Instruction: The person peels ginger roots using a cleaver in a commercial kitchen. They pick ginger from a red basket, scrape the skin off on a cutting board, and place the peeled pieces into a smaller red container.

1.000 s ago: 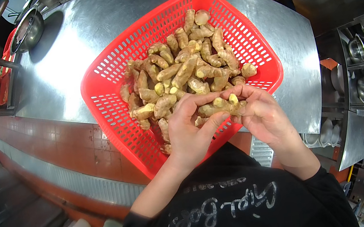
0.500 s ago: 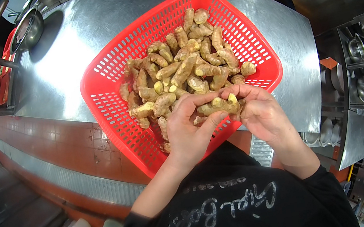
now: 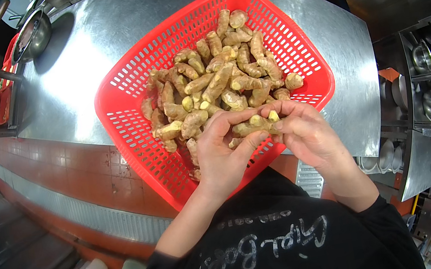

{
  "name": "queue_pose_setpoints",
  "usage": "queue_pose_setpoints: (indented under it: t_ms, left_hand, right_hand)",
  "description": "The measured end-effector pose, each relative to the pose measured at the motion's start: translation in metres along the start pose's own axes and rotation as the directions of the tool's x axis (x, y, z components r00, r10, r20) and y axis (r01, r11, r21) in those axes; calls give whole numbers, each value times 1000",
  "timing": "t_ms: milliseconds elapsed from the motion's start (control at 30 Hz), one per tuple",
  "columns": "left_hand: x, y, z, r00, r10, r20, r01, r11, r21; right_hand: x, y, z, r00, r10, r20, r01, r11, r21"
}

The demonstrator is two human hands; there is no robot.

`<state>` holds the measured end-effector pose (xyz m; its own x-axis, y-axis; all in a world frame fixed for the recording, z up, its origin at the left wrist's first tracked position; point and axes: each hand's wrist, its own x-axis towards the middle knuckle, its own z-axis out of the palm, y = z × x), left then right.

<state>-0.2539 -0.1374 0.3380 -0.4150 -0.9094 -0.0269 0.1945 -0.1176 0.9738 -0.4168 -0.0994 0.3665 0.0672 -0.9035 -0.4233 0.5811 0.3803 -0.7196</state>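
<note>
Between my two hands I hold a knobbly piece of ginger root (image 3: pixel 251 126) with pale yellow broken ends. My left hand (image 3: pixel 223 147) grips its left end, thumb below and fingers above. My right hand (image 3: pixel 306 133) pinches the right end, its thumb and fingertips pressed against a pale knob. Both hands are over the near rim of a red perforated plastic basket (image 3: pixel 128 72). Inside the basket lies a heap of ginger pieces (image 3: pixel 218 82), brown-skinned with some yellow cut faces. The palm sides of my fingers are partly hidden.
The basket stands on a stainless steel table (image 3: pixel 347 50), reaching its near edge. A metal bowl (image 3: pixel 34 36) sits at the far left corner. Shelves with pans (image 3: pixel 422 57) are on the right. Red floor tiles and a drain grate (image 3: pixel 84 199) lie at lower left.
My right thumb and fingertips have shifted in over the right end of the ginger and cover more of it. My left hand and the basket stay in place.
</note>
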Motion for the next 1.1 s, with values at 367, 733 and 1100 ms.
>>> queue_pose_setpoints:
  t_ms: [367, 733, 1100]
  left_hand:
    - [0, -6, -10, 991, -101, -90, 83, 979, -189]
    - [-47, -12, -77, 890, 390, -236, -145, 733, 664]
    - [-67, 3, -87, 823, 549, -145, -150, 456, 877]
  right_hand:
    - [0, -1, -6, 995, -31, 97, 51, 976, -212]
    - [125, -32, -66, 961, -224, -160, -224, -298, -928]
    - [104, -22, -10, 904, -130, 407, 399, -83, -913]
